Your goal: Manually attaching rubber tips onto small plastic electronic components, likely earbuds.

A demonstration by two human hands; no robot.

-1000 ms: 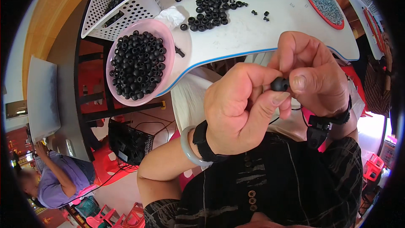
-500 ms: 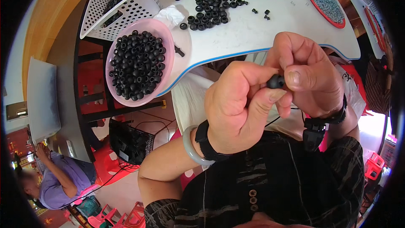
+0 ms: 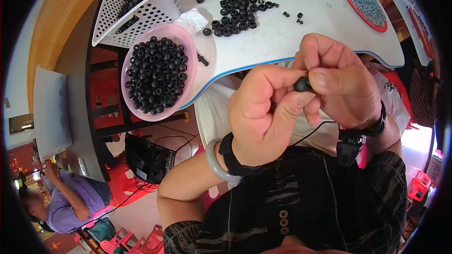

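Between the fingertips of both my hands is a small round black bead-like part (image 3: 301, 84) with a hole in it. My left hand (image 3: 261, 120) pinches it from one side with thumb and forefinger. On the other side my right hand (image 3: 346, 82) is closed, its thumb pressed at the part's edge; anything else in its fingers is hidden. The hands are held in front of the near edge of the white table (image 3: 282, 40). Similar black parts (image 3: 157, 77) fill a pink bowl (image 3: 190, 59) to the left, and more loose black parts (image 3: 235, 14) lie on the tabletop.
A white perforated basket (image 3: 162, 4) of black pieces stands behind the bowl. Crumpled white paper (image 3: 193, 19) and a short black stick-like piece (image 3: 202, 59) lie beside it. Far right, a red tray (image 3: 371, 26) holds small greyish pieces. Another person (image 3: 70, 202) sits at lower left.
Both hands have shifted slightly left with the black part. My right thumb now covers more of it. The view has also shifted a little.
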